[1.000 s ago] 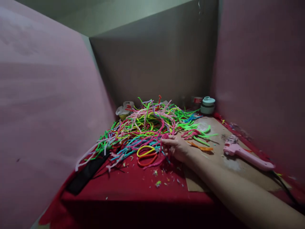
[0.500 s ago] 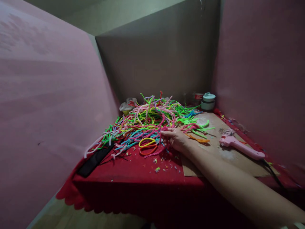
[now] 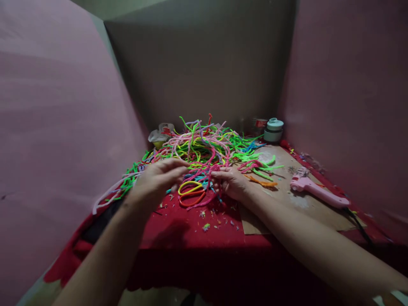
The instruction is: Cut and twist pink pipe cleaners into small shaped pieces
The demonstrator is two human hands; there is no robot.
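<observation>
A tangled heap of bright pipe cleaners (image 3: 204, 148) in pink, green, yellow and blue covers the back of a small table with a red cloth (image 3: 178, 229). My right hand (image 3: 231, 182) rests at the heap's near edge, fingers curled into the magenta strands there. My left hand (image 3: 159, 180) hovers just above the heap's left front, fingers loosely spread, nothing in it. Between the hands lie a yellow loop (image 3: 189, 187) and an orange loop (image 3: 193, 199).
A pink glue gun (image 3: 315, 191) with a black cord lies on a brown cardboard sheet (image 3: 296, 212) at the right. A small pale green jar (image 3: 274, 129) stands at the back right. Crumpled paper (image 3: 161, 134) sits at the back left. Pink walls close in on both sides.
My left hand has come into view from the lower left and reached the heap. My right hand has stayed at the heap's edge. The view has shifted a little.
</observation>
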